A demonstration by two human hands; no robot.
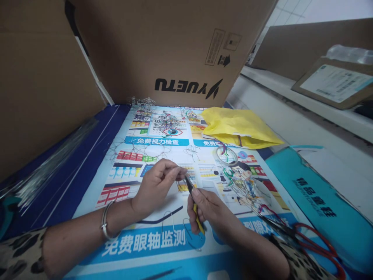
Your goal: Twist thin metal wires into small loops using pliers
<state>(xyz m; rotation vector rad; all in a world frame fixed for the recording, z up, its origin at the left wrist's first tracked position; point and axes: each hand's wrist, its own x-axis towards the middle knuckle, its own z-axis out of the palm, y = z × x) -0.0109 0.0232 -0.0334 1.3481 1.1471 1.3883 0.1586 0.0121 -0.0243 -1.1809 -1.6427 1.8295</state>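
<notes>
Near the middle of the view, my left hand (159,186) is closed in a pinch at the tips of the pliers; a thin wire seems to hang from its fingertips, though it is hard to make out. My right hand (208,208) is wrapped round the yellow-handled pliers (199,220), their dark jaws pointing up and left to the left fingertips. Below the hands, a few bent wires (170,219) lie on the printed sheet (140,254). A tangle of wires (241,190) is spread to the right of the pliers.
Red-handled scissors (316,245) lie at lower right. Beyond the hands are a tape roll (226,156), a yellow bag (239,126) and wire heaps (167,122). A large carton (151,46) stands behind, a teal box (317,206) right, and straight wires (46,175) left.
</notes>
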